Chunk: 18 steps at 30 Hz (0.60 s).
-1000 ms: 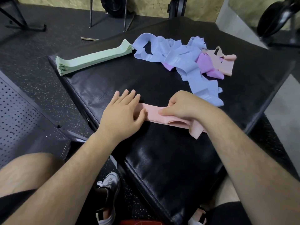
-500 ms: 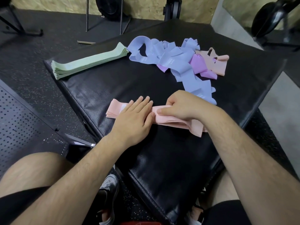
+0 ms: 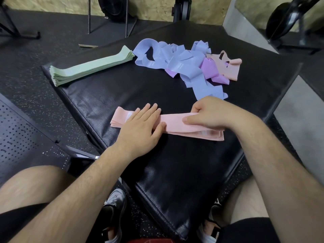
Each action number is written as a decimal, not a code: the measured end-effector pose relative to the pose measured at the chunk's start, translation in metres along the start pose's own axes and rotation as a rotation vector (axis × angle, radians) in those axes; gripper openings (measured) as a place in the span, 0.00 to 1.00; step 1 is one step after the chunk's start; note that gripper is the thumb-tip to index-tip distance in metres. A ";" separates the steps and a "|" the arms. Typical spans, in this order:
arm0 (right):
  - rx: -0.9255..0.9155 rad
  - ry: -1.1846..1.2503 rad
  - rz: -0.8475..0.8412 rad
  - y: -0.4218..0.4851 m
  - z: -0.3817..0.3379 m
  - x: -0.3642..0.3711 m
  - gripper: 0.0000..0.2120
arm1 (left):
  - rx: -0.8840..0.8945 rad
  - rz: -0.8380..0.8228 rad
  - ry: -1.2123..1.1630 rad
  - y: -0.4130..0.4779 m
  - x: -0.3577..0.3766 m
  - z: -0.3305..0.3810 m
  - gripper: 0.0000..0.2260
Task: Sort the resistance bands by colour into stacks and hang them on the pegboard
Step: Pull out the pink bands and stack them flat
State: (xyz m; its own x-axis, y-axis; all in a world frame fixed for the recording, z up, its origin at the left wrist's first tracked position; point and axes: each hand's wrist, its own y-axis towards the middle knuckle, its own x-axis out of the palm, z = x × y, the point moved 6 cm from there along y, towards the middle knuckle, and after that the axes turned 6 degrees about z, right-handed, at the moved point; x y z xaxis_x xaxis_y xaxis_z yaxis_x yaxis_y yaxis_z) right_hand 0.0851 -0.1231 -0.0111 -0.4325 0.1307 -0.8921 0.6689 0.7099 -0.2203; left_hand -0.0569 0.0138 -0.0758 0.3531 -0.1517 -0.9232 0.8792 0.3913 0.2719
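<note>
A flat stack of pink bands [image 3: 175,122] lies across the near part of the black mat [image 3: 140,88]. My left hand [image 3: 142,125] presses flat on its left half with straight fingers. My right hand [image 3: 210,113] grips the stack's right half, thumb on top and fingers curled round the far edge. A neat stack of green bands [image 3: 91,66] lies at the mat's far left. A loose tangle of blue bands [image 3: 175,62] sits at the far middle, with purple bands [image 3: 209,68] and more pink bands [image 3: 228,67] mixed in on its right.
A black pegboard [image 3: 19,130] lies flat on the floor at my left, beside the mat's edge. Metal stand legs [image 3: 107,16] and a fan stand behind the mat. Gym equipment [image 3: 287,20] is at the far right. My knees and shoes are below.
My left hand slid right along the pink stack, uncovering its left end. The right hand kept its grip on the stack, and the stack now lies flatter and longer.
</note>
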 end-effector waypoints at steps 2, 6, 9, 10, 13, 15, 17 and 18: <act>0.015 -0.041 0.011 -0.001 0.005 0.004 0.16 | -0.009 -0.015 -0.013 0.001 0.001 0.000 0.28; 0.029 -0.110 0.020 0.002 0.009 0.014 0.16 | -0.065 -0.018 -0.051 0.006 -0.003 0.003 0.26; 0.026 -0.106 0.022 0.002 0.008 0.014 0.16 | -0.018 0.062 -0.002 0.010 -0.008 0.017 0.26; 0.022 -0.108 0.025 0.001 0.008 0.013 0.16 | 0.032 0.074 -0.012 0.012 -0.008 0.026 0.26; 0.009 -0.106 0.039 0.000 0.007 0.014 0.15 | 0.152 0.030 -0.091 0.015 0.006 0.052 0.24; 0.005 -0.104 0.043 -0.001 0.008 0.013 0.15 | 0.177 -0.009 -0.089 0.015 0.016 0.060 0.25; 0.003 -0.094 0.032 -0.002 0.011 0.009 0.14 | 0.180 -0.021 -0.051 0.014 0.023 0.059 0.28; 0.000 -0.085 0.025 -0.003 0.013 0.006 0.13 | 0.181 -0.021 -0.040 0.014 0.024 0.059 0.29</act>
State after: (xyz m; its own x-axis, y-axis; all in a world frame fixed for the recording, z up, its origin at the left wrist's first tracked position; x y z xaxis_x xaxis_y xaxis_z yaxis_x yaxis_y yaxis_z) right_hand 0.0877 -0.1333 -0.0209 -0.3631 0.0891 -0.9275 0.6785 0.7075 -0.1977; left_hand -0.0174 -0.0375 -0.0780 0.3436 -0.1956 -0.9185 0.9283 0.2185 0.3007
